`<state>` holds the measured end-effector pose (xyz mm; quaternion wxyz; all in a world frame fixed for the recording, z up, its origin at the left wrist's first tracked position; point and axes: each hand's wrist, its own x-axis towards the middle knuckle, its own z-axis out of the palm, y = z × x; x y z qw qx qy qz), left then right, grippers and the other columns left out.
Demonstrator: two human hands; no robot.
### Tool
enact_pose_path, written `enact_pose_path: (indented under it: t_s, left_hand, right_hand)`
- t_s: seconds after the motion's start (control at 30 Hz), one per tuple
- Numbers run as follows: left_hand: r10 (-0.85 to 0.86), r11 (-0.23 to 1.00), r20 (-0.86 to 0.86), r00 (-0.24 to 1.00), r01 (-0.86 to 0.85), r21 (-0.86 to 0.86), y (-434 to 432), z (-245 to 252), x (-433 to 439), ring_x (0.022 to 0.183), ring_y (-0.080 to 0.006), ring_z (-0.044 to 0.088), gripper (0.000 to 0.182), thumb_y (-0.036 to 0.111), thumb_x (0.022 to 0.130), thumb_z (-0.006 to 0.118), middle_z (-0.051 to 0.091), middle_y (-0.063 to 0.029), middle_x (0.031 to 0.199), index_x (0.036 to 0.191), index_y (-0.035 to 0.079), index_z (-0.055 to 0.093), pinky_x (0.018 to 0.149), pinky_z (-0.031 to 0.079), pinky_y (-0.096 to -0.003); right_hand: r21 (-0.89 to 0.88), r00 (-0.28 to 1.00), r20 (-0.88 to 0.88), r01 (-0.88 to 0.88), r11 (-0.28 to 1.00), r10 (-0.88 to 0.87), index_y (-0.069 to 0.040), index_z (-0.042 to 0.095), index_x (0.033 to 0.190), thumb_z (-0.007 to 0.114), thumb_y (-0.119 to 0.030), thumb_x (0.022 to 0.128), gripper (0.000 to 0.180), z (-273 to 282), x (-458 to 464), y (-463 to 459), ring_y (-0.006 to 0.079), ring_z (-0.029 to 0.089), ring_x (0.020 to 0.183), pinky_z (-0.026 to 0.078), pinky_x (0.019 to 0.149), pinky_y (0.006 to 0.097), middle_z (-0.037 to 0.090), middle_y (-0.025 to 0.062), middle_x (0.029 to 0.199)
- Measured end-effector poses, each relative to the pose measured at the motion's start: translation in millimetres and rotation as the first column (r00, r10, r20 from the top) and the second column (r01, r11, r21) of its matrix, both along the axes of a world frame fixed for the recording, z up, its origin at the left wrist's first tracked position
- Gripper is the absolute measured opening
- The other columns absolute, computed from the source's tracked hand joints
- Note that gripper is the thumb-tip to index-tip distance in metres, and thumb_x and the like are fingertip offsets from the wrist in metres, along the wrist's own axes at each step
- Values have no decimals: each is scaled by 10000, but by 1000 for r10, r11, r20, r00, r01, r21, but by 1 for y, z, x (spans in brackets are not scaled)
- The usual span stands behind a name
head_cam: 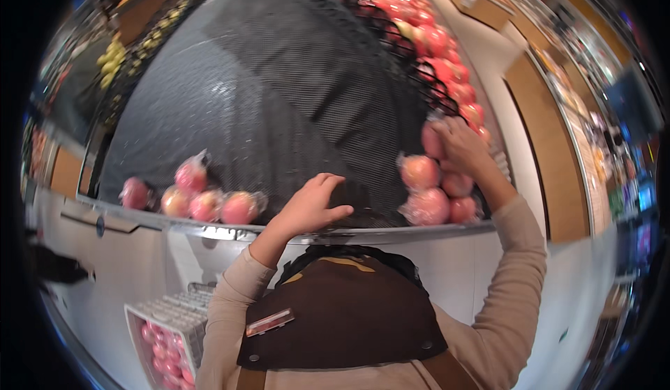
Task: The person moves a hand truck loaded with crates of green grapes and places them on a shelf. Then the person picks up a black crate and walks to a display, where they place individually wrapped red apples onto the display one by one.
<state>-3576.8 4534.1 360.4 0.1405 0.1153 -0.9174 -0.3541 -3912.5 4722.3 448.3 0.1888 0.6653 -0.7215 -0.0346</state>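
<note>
My left hand (312, 203) hovers over the front of a produce display lined with black mesh matting (319, 97), its thumb and fingers apart around nothing. At the right end, my right hand (463, 141) has its fingers around a plastic-wrapped red apple (432, 140); the palm hides part of the fruit. Just below that hand, several more wrapped apples (426, 207) sit against the front rim. A second group of wrapped apples (204, 205) rests along the rim to the left of my left hand, one stacked on top of the others.
A black lattice divider (390, 34) separates the matting from a long bank of red apples (450, 76). Yellow-green fruit (162, 26) lines the far left side. The display's metal front rim (377, 234) runs before my apron. On the floor, a white crate (180, 319) contains pink-red fruit.
</note>
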Motion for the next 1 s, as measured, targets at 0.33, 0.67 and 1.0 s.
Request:
enact_pose_path:
  t_s: [0.33,0.67,1.0]
  left_hand:
    - [-243,749,-66,968,230,621,76,-45,-156,1429,-396,354,1092,340,892,745,211,-308,1549,1599,70,-42,1116,402,-454]
    - [-272,750,-60,961,250,612,77,-53,-162,1195,-373,434,1200,398,785,771,286,-275,1352,1580,12,-40,1070,402,-398]
    - [-295,776,5,955,237,585,77,-46,-165,1276,-411,413,1120,296,775,766,273,-274,1368,1578,39,29,1110,385,-442]
  right_hand:
    - [77,994,-110,26,997,-17,-99,491,1306,872,-243,517,888,-3,-10,23,276,528,1094,454,971,345,555,111,1170]
    - [-57,998,-9,57,997,-57,-60,505,1294,829,-163,599,774,-26,-16,24,315,519,1156,449,1013,370,563,150,1236]
    - [-87,988,117,110,990,-99,-94,555,1264,754,-119,734,566,-17,-4,15,386,477,1272,465,1044,446,528,165,1372]
